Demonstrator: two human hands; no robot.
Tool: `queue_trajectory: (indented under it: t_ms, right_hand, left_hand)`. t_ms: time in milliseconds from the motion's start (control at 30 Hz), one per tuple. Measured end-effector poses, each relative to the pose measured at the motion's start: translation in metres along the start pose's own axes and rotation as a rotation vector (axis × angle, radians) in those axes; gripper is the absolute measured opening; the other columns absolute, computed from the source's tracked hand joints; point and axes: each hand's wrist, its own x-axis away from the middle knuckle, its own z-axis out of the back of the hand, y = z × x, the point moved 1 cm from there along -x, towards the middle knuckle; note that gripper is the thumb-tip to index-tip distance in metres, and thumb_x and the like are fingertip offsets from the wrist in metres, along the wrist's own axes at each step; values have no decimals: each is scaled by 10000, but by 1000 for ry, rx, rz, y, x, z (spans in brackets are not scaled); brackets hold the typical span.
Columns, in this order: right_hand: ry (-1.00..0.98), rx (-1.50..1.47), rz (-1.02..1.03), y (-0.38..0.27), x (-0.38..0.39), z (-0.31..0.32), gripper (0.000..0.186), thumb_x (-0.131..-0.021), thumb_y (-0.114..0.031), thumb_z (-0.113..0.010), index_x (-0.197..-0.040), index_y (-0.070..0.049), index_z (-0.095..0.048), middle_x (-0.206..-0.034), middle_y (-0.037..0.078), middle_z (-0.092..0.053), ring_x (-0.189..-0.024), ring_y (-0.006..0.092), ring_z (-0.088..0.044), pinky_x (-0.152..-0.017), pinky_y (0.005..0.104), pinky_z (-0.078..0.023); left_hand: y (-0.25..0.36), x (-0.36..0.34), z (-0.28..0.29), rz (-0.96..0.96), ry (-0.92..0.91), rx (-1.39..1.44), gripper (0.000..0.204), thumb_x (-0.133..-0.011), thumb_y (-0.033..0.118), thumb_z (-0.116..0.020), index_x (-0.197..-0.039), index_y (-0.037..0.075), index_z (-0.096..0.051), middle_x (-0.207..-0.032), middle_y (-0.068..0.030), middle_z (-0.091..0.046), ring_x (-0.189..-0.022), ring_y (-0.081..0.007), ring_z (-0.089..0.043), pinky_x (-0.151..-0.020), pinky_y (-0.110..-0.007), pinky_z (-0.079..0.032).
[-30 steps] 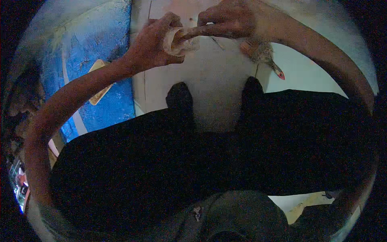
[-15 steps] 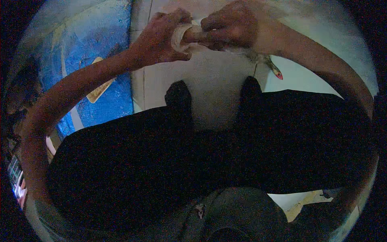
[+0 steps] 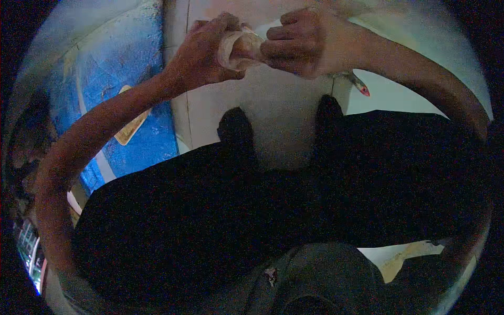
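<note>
Head view shows both forearms arching up from the lower edge and meeting near the top. Left hand [image 3: 202, 52] curls closed around a pale roll [image 3: 239, 48], thumb beneath it; right hand [image 3: 302, 42] is fisted, its fingers pinching the roll's other end. That roll looks soft, cream-coloured and cylindrical, held in the air above a whitish floor [image 3: 278, 121]. A slim tool with a red tip [image 3: 359, 86] lies below the right wrist. Blue, rough sheeting [image 3: 126, 79] covers the left. Since a second ago, the hands have drawn closer together and the right fist now hides more of the roll.
</note>
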Motion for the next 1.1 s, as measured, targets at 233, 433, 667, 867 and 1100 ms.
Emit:
queue_trajectory:
  t_ms: [233,433,667,867,1100]
  right_hand:
    - [-274,124,-90,0,3,-1,210,-684,-129,-627,-881,-53,-630,-769,16,-549,-671,157,-560,-554,279,-467]
    - [-374,87,-38,15,8,5,213,-709,-111,-613,-909,-40,-629,-832,48,-590,-682,166,-579,-541,291,-472]
    - [-327,105,-100,16,10,0,286,-708,-150,-593,-987,-99,-630,-864,16,-584,-811,152,-593,-635,298,-486]
    - [-543,25,-407,6,5,-3,295,-801,-248,-577,-1063,-111,-581,-918,34,-600,-897,206,-607,-679,353,-490]
    - [-472,-224,-705,12,-9,0,252,-834,-251,-546,-1041,-111,-584,-928,55,-598,-881,237,-613,-710,365,-492]
  left_hand:
    - [-1,-1,0,-80,12,-72,733,-557,329,-818,-1121,79,-422,-1041,-101,-549,-1000,-302,-545,-903,-411,-354]
    - [-6,-5,-2,-51,27,-56,723,-564,339,-809,-1111,79,-413,-1015,-115,-544,-976,-310,-550,-895,-419,-353]
    - [-3,1,0,2,-9,-112,713,-564,330,-807,-1100,78,-411,-999,-123,-543,-952,-326,-551,-893,-422,-352]
    - [-2,-1,1,18,-30,-97,709,-581,348,-797,-1110,84,-407,-1017,-131,-550,-980,-333,-547,-908,-420,-345]
    - [-3,-3,2,160,-38,-49,677,-600,346,-799,-1090,85,-411,-997,-140,-558,-985,-327,-545,-898,-414,-344]
